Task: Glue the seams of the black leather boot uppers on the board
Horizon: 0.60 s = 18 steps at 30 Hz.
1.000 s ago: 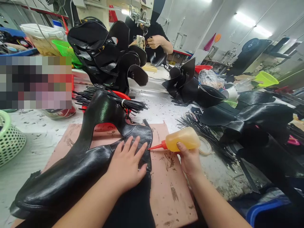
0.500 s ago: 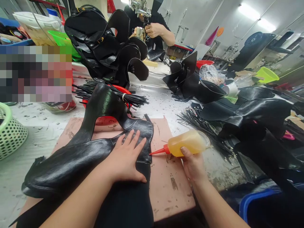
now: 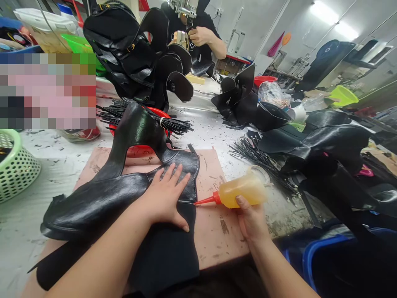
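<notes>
Spread flat, my left hand (image 3: 169, 196) presses on a black leather piece (image 3: 105, 198), which has a curved strap-like loop rising at the back. My right hand (image 3: 252, 217) grips a squeeze bottle (image 3: 240, 191) of yellowish liquid, held on its side. Its narrow red nozzle (image 3: 207, 200) points left, and the tip meets or nearly meets the leather's right edge, just below the stitched corner. Beneath lies a pinkish board (image 3: 214, 240), smudged with dark marks. A flat black panel (image 3: 167, 256) of the leather extends toward me.
Behind the loop sits a red basin (image 3: 155, 111) with a bundle of black strips (image 3: 176, 124) across it. A green basket (image 3: 20, 174) stands left, braided cords (image 3: 263, 165) and black leather pieces (image 3: 313, 140) lie right. Across the table, a person (image 3: 200, 37) works at a sewing machine.
The nozzle tip has slid a little down along the leather's edge, toward me. The leather's left end has shifted slightly in view. My left hand stays spread on it.
</notes>
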Each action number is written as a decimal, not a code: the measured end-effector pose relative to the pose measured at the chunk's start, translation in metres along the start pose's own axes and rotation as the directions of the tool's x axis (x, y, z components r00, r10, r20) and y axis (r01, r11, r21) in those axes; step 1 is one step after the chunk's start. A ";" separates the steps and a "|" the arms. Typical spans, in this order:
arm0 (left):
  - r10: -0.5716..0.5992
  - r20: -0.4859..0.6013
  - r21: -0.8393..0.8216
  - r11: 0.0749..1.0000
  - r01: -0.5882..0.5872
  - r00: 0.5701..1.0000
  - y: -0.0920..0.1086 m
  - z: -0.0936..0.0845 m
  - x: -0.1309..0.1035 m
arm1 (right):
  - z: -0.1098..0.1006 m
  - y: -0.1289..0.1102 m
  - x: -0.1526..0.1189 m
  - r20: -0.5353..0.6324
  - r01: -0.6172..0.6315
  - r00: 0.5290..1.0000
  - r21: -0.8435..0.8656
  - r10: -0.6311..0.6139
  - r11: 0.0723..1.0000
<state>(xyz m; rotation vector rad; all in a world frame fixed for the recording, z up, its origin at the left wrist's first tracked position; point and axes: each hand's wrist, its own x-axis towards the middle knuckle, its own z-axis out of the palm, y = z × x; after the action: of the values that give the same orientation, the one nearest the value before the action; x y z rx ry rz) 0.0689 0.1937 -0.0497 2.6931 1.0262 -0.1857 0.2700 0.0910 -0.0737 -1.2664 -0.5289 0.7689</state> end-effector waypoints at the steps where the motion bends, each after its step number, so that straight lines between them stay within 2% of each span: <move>1: -0.001 0.002 0.002 1.000 0.001 1.000 0.000 0.000 0.000 | 0.000 0.000 -0.001 -0.003 0.005 1.000 -0.008 -0.005 1.000; 18: 0.004 0.026 0.000 1.000 -0.004 1.000 0.001 0.001 0.003 | -0.010 -0.008 -0.030 0.001 -0.029 1.000 -0.108 0.029 0.994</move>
<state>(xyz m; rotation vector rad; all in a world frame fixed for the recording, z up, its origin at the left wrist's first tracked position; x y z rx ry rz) 0.0716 0.1948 -0.0514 2.6855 1.0137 -0.2193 0.2595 0.0608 -0.0668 -1.3760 -0.5612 0.7742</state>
